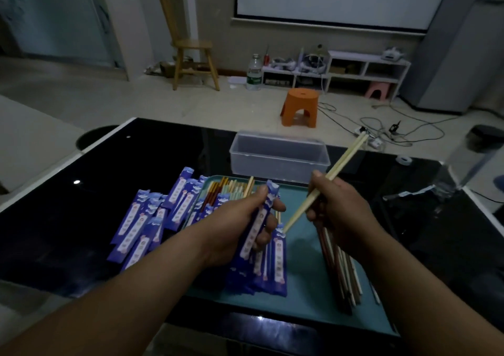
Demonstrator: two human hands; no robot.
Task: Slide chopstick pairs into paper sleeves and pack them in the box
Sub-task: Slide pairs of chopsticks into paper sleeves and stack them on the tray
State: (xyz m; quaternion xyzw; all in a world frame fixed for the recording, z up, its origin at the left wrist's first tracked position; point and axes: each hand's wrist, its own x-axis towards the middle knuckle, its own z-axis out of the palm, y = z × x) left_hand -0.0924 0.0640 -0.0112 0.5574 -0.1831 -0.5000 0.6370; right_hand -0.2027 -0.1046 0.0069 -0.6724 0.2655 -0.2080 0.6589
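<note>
As the left hand point(240, 230) grips blue sleeves point(260, 219) over the tray point(302, 287), the right hand point(341, 211) pinches a chopstick pair point(346, 156) at one sleeve's mouth, probably needing a straight push in.

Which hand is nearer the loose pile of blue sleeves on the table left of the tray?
Left. The left hand, gripping a sleeve, sits just right of the sleeve pile; the right hand holds a chopstick pair farther right, over the tray.
</note>
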